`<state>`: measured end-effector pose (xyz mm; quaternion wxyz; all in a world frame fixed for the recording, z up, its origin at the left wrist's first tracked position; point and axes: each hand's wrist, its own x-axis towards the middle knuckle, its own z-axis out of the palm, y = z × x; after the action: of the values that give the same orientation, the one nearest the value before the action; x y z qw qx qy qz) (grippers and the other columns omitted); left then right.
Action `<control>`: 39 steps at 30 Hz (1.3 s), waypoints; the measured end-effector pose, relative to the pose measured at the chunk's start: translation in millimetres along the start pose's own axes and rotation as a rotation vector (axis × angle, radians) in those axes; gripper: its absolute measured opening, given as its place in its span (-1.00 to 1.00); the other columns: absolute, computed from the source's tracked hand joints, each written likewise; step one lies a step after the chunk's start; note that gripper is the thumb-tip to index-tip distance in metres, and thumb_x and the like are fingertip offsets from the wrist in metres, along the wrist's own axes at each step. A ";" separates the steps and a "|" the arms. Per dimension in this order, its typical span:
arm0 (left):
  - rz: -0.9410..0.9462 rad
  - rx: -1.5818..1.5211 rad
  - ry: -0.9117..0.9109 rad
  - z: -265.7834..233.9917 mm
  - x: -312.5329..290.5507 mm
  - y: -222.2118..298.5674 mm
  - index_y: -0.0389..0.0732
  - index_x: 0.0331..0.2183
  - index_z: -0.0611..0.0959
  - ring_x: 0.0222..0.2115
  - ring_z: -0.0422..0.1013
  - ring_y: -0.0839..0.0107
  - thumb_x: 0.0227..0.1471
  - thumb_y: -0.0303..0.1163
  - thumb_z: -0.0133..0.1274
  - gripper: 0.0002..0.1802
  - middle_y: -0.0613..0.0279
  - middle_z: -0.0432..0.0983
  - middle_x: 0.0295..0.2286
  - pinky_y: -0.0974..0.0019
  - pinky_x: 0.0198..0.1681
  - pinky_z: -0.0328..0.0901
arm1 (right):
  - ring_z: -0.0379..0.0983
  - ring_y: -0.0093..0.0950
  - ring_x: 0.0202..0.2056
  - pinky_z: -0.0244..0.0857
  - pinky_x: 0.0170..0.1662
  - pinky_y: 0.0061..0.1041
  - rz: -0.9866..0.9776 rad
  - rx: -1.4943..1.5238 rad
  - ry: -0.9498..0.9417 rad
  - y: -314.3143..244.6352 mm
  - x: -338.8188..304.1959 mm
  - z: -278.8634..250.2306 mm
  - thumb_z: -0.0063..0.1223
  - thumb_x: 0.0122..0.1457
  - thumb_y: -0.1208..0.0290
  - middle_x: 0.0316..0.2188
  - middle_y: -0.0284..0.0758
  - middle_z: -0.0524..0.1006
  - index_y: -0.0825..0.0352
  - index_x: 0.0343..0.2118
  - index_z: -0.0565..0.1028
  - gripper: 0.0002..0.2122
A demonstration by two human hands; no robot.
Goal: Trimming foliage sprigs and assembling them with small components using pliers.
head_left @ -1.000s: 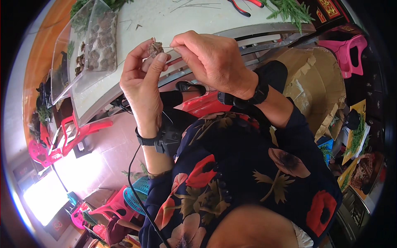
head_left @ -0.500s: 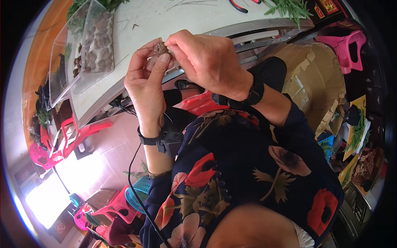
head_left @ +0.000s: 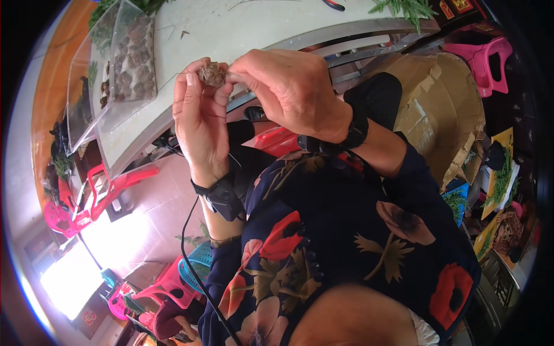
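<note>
Between the fingertips of my left hand (head_left: 199, 115) is a small brown pine cone (head_left: 212, 75), held up near the front edge of the table. My right hand (head_left: 294, 86) is closed in a pinch against the cone's right side. Whatever lies between those fingertips is too small to make out. On the table's left part stands a clear plastic box (head_left: 124, 63) with several brown pine cones (head_left: 135, 55) in it.
Green sprigs (head_left: 404, 11) lie at the table's far right, near dark-handled pliers (head_left: 333, 4). Thin wires rest on the white table (head_left: 231, 34). A cardboard box (head_left: 438, 109) sits to the right, below a pink stool (head_left: 482, 63). Red and pink chairs stand at lower left.
The pine cone has moved slightly left and turned in my left fingers. My left thumb has shifted from its front to its left side. My right hand still pinches beside it.
</note>
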<state>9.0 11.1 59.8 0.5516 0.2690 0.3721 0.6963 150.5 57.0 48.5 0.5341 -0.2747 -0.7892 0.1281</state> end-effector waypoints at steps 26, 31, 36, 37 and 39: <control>-0.013 -0.193 -0.126 -16.1 5.7 -20.0 -0.32 -0.13 0.40 -0.24 0.40 0.30 0.21 -0.34 -0.18 -0.73 -0.02 0.42 -0.25 0.34 -0.11 0.34 | 0.44 -0.73 -0.49 0.29 -0.47 -0.74 0.608 0.651 -0.200 20.7 -11.6 -3.1 0.09 0.10 0.54 -0.52 -0.43 0.55 0.42 -0.32 0.55 -0.89; -0.090 -0.259 -0.136 -16.3 5.2 -22.7 -0.30 -0.13 0.40 -0.26 0.40 0.29 0.22 -0.33 -0.18 -0.73 -0.01 0.42 -0.26 0.36 -0.13 0.33 | 0.42 -0.72 -0.48 0.29 -0.40 -0.77 0.646 0.826 -0.220 36.9 -7.1 -1.8 0.08 0.11 0.52 -0.51 -0.43 0.54 0.45 -0.32 0.54 -0.87; -0.098 -0.181 -0.122 -17.8 0.6 -25.7 -0.29 -0.15 0.41 -0.29 0.40 0.30 0.22 -0.33 -0.19 -0.74 0.01 0.42 -0.28 0.38 -0.15 0.33 | 0.39 -0.67 -0.47 0.27 -0.38 -0.67 0.622 0.675 -0.372 41.7 12.8 -17.9 0.08 0.09 0.50 -0.50 -0.36 0.52 0.45 -0.34 0.53 -0.87; -0.092 -0.144 -0.117 -16.0 -1.0 -26.1 -0.30 -0.16 0.42 -0.31 0.40 0.33 0.22 -0.33 -0.19 -0.74 0.02 0.43 -0.29 0.39 -0.17 0.32 | 0.34 -0.64 -0.52 0.23 -0.44 -0.61 0.639 0.692 -0.420 41.7 20.3 -22.6 0.07 0.06 0.52 -0.55 -0.32 0.50 0.45 -0.37 0.52 -0.89; -0.080 -0.068 -0.112 -10.1 -4.0 -25.5 -0.31 -0.18 0.43 -0.35 0.39 0.38 0.22 -0.32 -0.19 -0.74 0.03 0.44 -0.30 0.42 -0.21 0.32 | 0.30 -0.61 -0.57 0.20 -0.49 -0.55 0.657 0.709 -0.466 43.0 25.6 -27.0 0.07 0.04 0.54 -0.59 -0.28 0.48 0.45 -0.41 0.52 -0.91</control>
<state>16.6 7.9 33.4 0.6077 0.2737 0.3272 0.6698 180.8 104.2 57.7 0.3365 -0.2744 -0.6678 0.6046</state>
